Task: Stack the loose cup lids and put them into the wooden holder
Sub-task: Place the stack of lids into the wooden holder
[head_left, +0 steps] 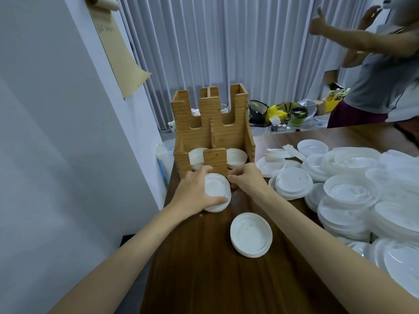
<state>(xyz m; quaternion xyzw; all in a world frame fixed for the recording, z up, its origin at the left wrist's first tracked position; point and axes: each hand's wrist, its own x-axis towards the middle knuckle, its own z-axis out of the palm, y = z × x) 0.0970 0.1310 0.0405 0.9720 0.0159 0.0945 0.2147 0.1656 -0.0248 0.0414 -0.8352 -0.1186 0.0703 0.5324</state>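
Table [204,279]: lid stack [216,189] between hands

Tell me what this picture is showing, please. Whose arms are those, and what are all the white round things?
There is no machine here. The picture comes from a camera worn on a person's head, so you look down along their own two arms. The left hand grips a small stack of white lids for cups, and the right hand touches its far edge. Just behind stands the wooden holder, with lids already sitting in its two front slots. A second lid stack waits nearer on the brown table. A big heap of loose lids fills the right side. Another person stands in the background.
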